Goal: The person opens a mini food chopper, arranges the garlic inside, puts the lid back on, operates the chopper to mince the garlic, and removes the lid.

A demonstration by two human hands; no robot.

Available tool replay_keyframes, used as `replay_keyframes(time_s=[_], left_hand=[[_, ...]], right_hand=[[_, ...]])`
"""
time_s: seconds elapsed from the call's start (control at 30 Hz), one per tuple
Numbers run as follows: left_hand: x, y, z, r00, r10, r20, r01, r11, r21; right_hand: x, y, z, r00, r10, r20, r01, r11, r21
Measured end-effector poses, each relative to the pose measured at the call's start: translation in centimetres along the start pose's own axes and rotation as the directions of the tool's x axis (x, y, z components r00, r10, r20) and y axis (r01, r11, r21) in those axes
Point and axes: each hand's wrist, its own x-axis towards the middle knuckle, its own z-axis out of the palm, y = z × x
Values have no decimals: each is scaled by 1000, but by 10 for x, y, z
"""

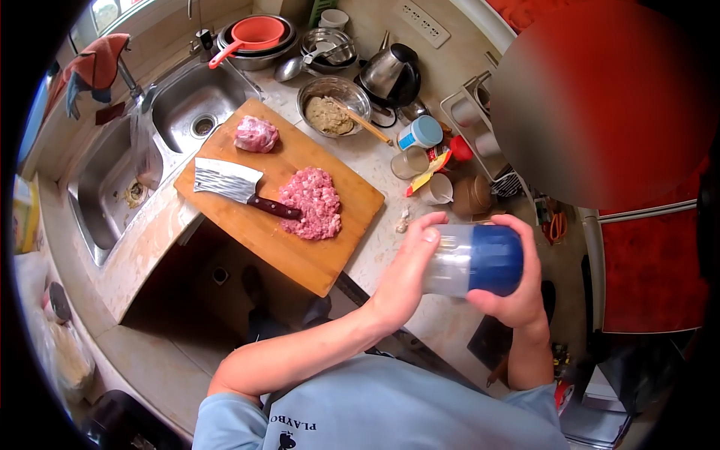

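Note:
A clear plastic jar with a blue lid (495,259) is held on its side between both hands, over the counter's right part. My left hand (409,274) is wrapped round the clear end, and my right hand (523,281) grips the blue lid. To the left, minced meat (311,204) lies on a wooden cutting board (345,259). A cleaver (227,180) rests on the board, its dark handle touching the mince. Behind the cleaver sits a lump of raw meat (256,134).
A double sink (202,94) is at the left. Behind the board stands a metal bowl (334,88) of pale mixture with chopsticks (367,124). Near the wall are a kettle (388,73), a blue-and-white tub (421,132) and a glass jar (409,162). The board overhangs the counter's front edge.

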Motion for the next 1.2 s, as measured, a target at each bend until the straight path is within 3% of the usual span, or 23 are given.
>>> replay_keyframes(time_s=[0.07, 0.13, 0.2, 0.27, 0.3, 0.47, 0.57, 0.7, 0.8, 0.9, 0.97, 1.0, 1.07, 1.1, 1.2], left_hand=[[1, 6, 0, 999, -5, 54, 4, 1000, 12], [-2, 20, 5, 988, 51, 142, -90, 955, 282], [-5, 31, 4, 976, -6, 218, -41, 977, 210], [-10, 39, 7, 925, 86, 370, -197, 942, 272], [-6, 37, 6, 915, 71, 397, -199, 936, 291], [-8, 46, 9, 914, 41, 404, -157, 953, 259], [-6, 35, 3, 895, 139, 425, -268, 927, 263], [-4, 35, -3, 912, 107, 397, -205, 955, 214], [4, 13, -15, 891, 199, 408, -283, 946, 156], [7, -4, -13, 907, 245, 341, -341, 904, 258], [6, -8, 0, 977, 97, 189, -56, 976, -211], [7, -8, 4, 977, 96, 188, -57, 978, -203], [13, -9, 10, 987, -75, 145, 131, 896, -425], [16, -12, 10, 980, -131, 146, 183, 881, -437], [11, -10, 7, 969, -218, 117, 247, 873, -420]], right_hand=[[0, -8, -5, 998, 13, -58, -12, 1000, 18], [0, -18, -8, 989, 91, -116, -72, 986, 153], [1, -22, -21, 987, 136, -89, -108, 958, 268], [2, -28, -28, 985, 151, -77, -125, 955, 268], [2, -31, -30, 988, 136, -67, -114, 958, 262], [5, -45, -32, 990, 140, -31, -129, 963, 236], [8, -46, -34, 991, 137, -5, -134, 971, 201], [14, -46, -22, 988, 152, -27, -144, 970, 194], [15, -40, -14, 991, 117, -62, -105, 979, 173], [14, -35, -6, 999, 1, -37, -4, 997, -79], [16, -33, 3, 982, -187, -24, 165, 913, -374], [17, -36, 10, 962, -272, -22, 228, 846, -482], [19, -41, 20, 946, -324, -10, 269, 803, -532], [20, -42, 23, 931, -366, 8, 301, 754, -584], [23, -35, 7, 956, -273, 111, 294, 911, -289]])
